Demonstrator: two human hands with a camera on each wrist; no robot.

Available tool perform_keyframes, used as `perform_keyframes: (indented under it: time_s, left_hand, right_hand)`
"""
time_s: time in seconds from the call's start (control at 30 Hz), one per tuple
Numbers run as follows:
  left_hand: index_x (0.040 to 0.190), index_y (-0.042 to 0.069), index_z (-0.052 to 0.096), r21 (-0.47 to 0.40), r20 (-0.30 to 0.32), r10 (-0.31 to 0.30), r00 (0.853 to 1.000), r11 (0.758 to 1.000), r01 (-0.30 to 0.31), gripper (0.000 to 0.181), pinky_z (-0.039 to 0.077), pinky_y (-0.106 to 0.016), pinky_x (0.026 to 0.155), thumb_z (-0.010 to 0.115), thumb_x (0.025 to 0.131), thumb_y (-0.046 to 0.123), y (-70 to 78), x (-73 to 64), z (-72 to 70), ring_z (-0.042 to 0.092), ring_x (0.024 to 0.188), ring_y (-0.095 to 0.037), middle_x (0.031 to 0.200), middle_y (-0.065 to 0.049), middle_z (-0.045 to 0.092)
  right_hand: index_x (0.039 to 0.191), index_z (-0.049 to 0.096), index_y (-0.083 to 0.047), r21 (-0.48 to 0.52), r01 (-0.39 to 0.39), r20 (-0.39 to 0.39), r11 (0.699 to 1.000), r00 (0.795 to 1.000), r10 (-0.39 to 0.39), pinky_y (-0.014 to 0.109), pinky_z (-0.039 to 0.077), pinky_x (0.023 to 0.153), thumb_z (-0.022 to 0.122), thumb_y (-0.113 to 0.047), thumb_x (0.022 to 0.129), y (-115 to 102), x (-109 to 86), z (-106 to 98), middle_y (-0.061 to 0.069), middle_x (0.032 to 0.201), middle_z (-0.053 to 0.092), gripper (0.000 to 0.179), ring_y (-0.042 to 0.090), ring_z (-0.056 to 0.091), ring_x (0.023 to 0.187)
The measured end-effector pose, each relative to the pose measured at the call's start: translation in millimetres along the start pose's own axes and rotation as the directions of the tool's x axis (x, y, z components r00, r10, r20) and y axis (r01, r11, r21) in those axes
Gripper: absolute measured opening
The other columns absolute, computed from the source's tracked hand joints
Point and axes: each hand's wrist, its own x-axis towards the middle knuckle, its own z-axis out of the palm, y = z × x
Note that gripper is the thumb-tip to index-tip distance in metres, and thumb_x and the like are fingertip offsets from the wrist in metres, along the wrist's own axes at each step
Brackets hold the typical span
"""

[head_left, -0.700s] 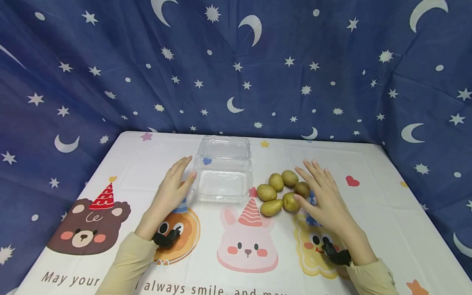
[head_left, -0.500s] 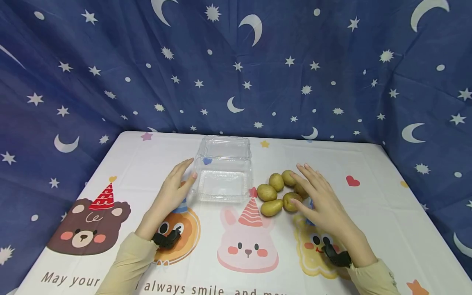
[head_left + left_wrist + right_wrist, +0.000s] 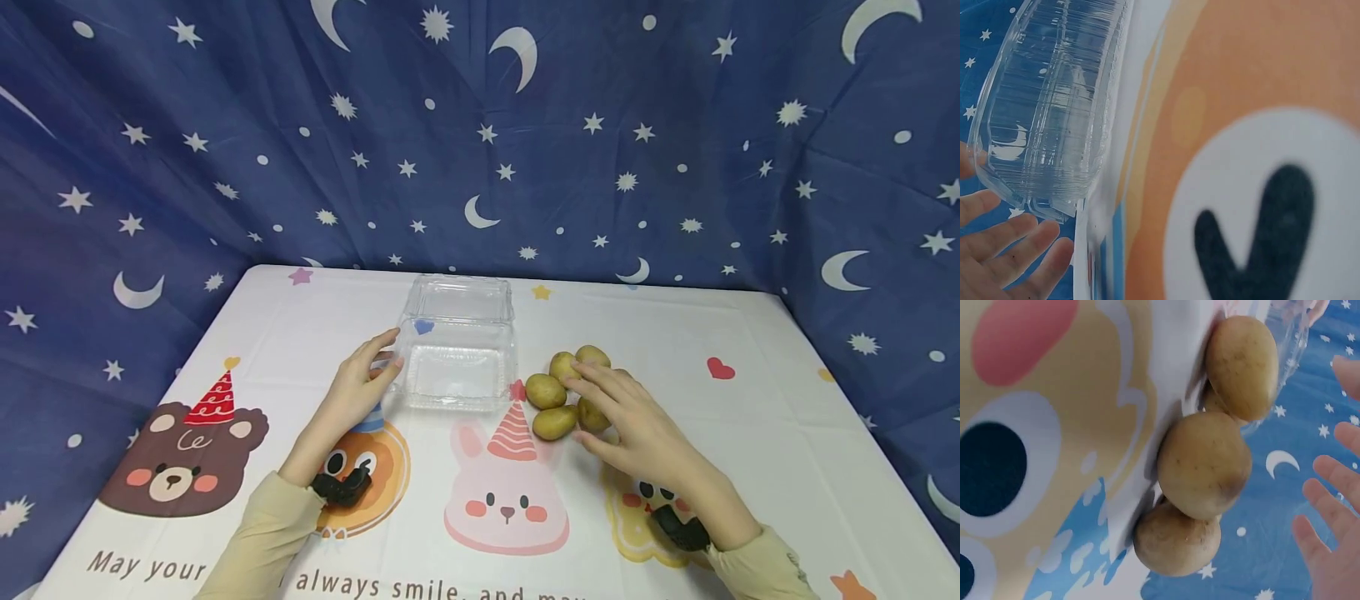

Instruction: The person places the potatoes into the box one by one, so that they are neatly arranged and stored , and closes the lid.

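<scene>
A clear plastic clamshell box stands with its lid raised at the back. My left hand is at its left side, fingertips right at the box's wall and fingers loosely bent; the left wrist view shows the fingers spread beside the box's end. Several potatoes lie in a cluster right of the box, among them a long potato and a rounder potato. Over their right side is my right hand, fingers spread, holding nothing. It hides part of the cluster; in the right wrist view a potato shows below the fingers.
A white tablecloth with printed cartoon animals covers the table. Behind it hangs a blue curtain with moons and stars. Each wrist wears a black camera strap, the left strap and the right strap.
My right hand has moved left and nearer over the potatoes, hiding more of them. The left hand has barely shifted, its fingers slightly more bent at the box.
</scene>
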Motion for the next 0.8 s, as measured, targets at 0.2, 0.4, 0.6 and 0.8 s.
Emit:
perform_keyframes:
  time_s: [0.2, 0.4, 0.6, 0.8]
  left_hand:
    - [0.144, 0.009, 0.043, -0.027, 0.001, -0.002, 1.000, 1.000, 0.002, 0.049, 0.051, -0.050, 0.095, 0.054, 0.098, 0.020, -2.9, 0.8, 0.8, 0.059, 0.119, -0.037, 0.136, -0.021, 0.054]
    - [0.143, 0.009, 0.045, -0.051, 0.002, -0.014, 1.000, 0.999, 0.014, 0.048, 0.051, -0.051, 0.094, 0.055, 0.097, 0.017, -4.8, 0.4, 1.3, 0.064, 0.110, -0.035, 0.129, -0.020, 0.061]
    - [0.142, 0.009, 0.046, -0.077, 0.008, -0.025, 1.000, 0.997, 0.025, 0.047, 0.051, -0.051, 0.094, 0.055, 0.097, 0.016, -5.8, 0.0, 1.6, 0.065, 0.109, -0.035, 0.125, -0.020, 0.063]
    - [0.141, 0.010, 0.047, -0.082, 0.018, -0.048, 0.999, 0.995, 0.049, 0.046, 0.050, -0.051, 0.095, 0.055, 0.097, 0.016, -4.8, 0.3, 2.1, 0.065, 0.108, -0.036, 0.123, -0.020, 0.064]
  right_hand:
    - [0.134, 0.055, -0.015, -0.012, 0.086, -0.010, 0.996, 0.996, -0.086, 0.049, 0.040, 0.103, 0.083, -0.021, 0.071, -1.5, 0.4, 5.6, 0.009, 0.142, 0.050, 0.069, 0.025, 0.046, 0.131]
    - [0.132, 0.057, -0.016, -0.009, 0.114, 0.019, 0.993, 0.993, -0.113, 0.047, 0.040, 0.102, 0.083, -0.022, 0.072, -2.3, 0.7, 11.1, 0.008, 0.138, 0.054, 0.065, 0.024, 0.049, 0.126]
    - [0.129, 0.060, -0.017, -0.007, 0.101, 0.054, 0.995, 0.993, -0.100, 0.046, 0.041, 0.103, 0.081, -0.024, 0.075, -3.2, -0.1, 14.9, 0.005, 0.134, 0.057, 0.058, 0.022, 0.050, 0.125]
    - [0.125, 0.063, -0.020, -0.019, 0.093, 0.075, 0.995, 0.993, -0.092, 0.044, 0.044, 0.099, 0.080, -0.023, 0.077, -3.8, -0.2, 19.2, 0.001, 0.131, 0.059, 0.051, 0.019, 0.052, 0.123]
